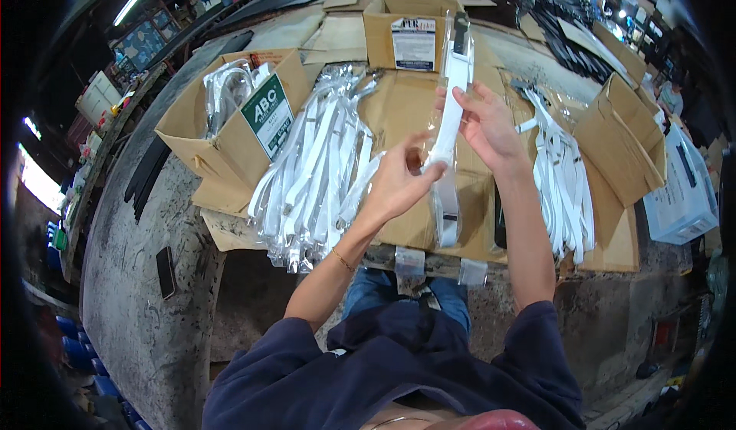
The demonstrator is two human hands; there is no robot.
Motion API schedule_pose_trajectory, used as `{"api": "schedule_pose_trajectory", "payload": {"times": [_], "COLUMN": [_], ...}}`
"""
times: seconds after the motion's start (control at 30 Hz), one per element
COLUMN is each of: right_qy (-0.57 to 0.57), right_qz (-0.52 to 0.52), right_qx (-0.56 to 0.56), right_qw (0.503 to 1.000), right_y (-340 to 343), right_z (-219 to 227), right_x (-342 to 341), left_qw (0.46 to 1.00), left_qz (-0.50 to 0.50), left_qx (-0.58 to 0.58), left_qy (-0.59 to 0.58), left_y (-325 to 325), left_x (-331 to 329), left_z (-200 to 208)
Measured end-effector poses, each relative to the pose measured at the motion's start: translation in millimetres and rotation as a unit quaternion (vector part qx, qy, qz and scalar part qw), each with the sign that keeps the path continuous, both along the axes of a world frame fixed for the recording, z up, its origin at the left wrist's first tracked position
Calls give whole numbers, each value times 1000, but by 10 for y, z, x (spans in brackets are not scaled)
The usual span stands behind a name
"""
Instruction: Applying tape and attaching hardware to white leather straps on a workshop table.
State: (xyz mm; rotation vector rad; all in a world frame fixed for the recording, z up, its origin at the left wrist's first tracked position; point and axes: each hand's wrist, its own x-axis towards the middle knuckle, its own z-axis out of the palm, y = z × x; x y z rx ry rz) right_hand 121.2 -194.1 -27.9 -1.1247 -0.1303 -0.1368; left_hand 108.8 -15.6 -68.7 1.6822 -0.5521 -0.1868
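Observation:
A white strap in a clear plastic sleeve (452,135) stands lengthwise in front of me, with a dark piece at its far end. My right hand (487,123) grips its upper part between thumb and fingers. My left hand (402,177) is at its lower left side, thumb and fingers apart, the fingers slightly blurred; the thumb is against or just beside the sleeve. Left of my hands lies a pile of sleeved white straps (318,165). Right of my right forearm is a bundle of white straps (560,177), which look unsleeved.
An open cardboard box (207,150) with clear plastic packs stands left. Another box (379,39) is at the back, and an open carton (617,138) leans at right beside a white-blue box (682,192). Flattened cardboard (395,108) covers the table. A phone (165,273) lies at left.

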Motion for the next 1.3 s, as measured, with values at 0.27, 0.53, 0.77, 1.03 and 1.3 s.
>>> {"api": "schedule_pose_trajectory", "payload": {"times": [0.27, 0.53, 0.77, 1.03, 1.3], "right_qy": [-104, -310, -334, -390, -339], "right_qz": [-152, 191, 251, 78, 157], "right_qx": [-127, -26, -40, 8, -81], "right_qw": [975, 931, 908, 917, 924], "right_y": [64, -161, 32, 208, -65], "right_z": [723, 1847, 3169, 3427, 3477], "right_x": [106, 636, 872, 914, 773], "left_qw": [969, 962, 969, 905, 928], "left_qz": [141, 12, -199, 106, -158], "left_qx": [59, -23, -67, -226, -19], "left_qy": [-194, -272, -132, -346, -337], "left_y": [-106, -13, 269, 181, -240], "left_x": [43, 588, 824, 896, 1123], "left_z": [-92, 488, 879, 1663, 2124]}}
